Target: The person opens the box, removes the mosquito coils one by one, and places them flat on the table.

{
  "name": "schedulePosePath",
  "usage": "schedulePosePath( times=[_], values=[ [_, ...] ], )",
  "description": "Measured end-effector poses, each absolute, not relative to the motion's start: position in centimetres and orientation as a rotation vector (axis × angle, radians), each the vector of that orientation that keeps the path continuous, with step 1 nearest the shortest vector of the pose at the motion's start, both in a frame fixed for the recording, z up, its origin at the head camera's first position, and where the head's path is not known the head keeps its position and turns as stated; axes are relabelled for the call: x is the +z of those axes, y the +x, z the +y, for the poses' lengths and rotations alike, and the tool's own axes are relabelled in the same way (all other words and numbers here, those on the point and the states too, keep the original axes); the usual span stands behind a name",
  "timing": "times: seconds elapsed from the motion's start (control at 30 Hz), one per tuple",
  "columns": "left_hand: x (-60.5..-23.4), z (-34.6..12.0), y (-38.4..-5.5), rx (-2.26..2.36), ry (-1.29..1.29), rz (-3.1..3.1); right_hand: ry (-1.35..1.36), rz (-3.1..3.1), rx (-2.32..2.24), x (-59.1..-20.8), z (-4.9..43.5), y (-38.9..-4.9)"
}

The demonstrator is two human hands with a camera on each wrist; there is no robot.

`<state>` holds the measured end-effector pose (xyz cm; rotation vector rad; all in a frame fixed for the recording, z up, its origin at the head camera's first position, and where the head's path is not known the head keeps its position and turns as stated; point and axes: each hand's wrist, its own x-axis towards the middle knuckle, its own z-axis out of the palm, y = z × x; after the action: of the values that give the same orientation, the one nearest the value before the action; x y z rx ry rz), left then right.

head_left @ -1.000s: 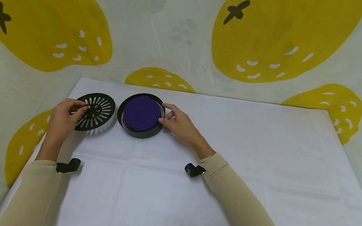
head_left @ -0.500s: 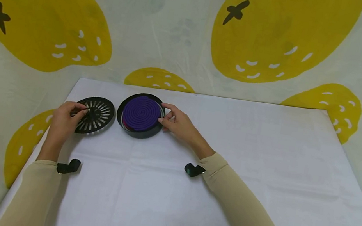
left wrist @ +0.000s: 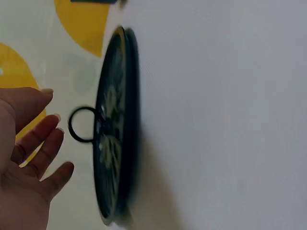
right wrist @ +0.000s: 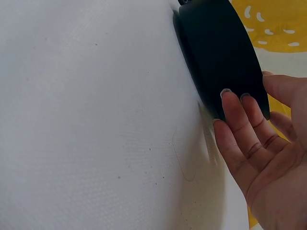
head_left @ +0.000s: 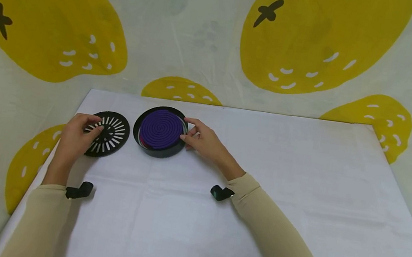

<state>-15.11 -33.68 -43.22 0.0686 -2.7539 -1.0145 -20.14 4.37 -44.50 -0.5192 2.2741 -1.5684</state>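
Observation:
A black round mosquito coil holder (head_left: 161, 154) stands near the table's back edge, with a purple mosquito coil (head_left: 161, 128) lying in it. My right hand (head_left: 204, 140) grips its right side, the thumb at the rim; fingers (right wrist: 240, 112) lie against the outer wall in the right wrist view. Left of the holder, the slotted black lid (head_left: 117, 135) lies flat on the table. A ring handle (left wrist: 70, 125) stands up from its middle. My left hand (head_left: 76, 133) hovers over the lid's left part, thumb and fingers apart from the ring in the left wrist view.
A white cloth (head_left: 213, 237) covers the table. Behind and beside it hangs a pale sheet (head_left: 189, 31) printed with large yellow fruit. Small black cameras sit on both wrists, the left one (head_left: 80, 190) close above the cloth.
The lid has come down from a tilt and now lies flat on the table. My left hand has let go of its ring. My right hand keeps its place on the holder.

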Motion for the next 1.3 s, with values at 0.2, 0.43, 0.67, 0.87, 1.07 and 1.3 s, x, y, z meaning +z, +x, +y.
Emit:
schedulePosePath(
  times=[0.2, 0.43, 0.67, 0.87, 1.07, 1.3],
  values=[
    [-42.2, -31.5, -15.4, -1.014, -0.051, -2.684, -0.519, 2.275, -1.568, -44.6, 4.5, -20.3],
    [-41.3, -29.7, -15.9, -1.085, -0.076, -2.719, -0.524, 2.264, -1.566, -44.8, 4.4, -20.5],
    [-40.9, -28.4, -15.9, -1.14, -0.078, -2.857, -0.521, 2.267, -1.564, -44.7, 4.5, -20.5],
    [-41.1, -27.3, -16.1, -1.373, -0.067, -2.815, -0.525, 2.257, -1.572, -44.7, 4.5, -20.5],
    [-41.5, -26.4, -16.4, -1.522, -0.001, -2.763, -0.516, 2.242, -1.583, -44.8, 4.4, -20.5],
    [-42.1, -25.9, -17.0, -1.681, 0.072, -2.744, -0.509, 2.219, -1.599, -44.9, 4.3, -20.6]
  ],
)
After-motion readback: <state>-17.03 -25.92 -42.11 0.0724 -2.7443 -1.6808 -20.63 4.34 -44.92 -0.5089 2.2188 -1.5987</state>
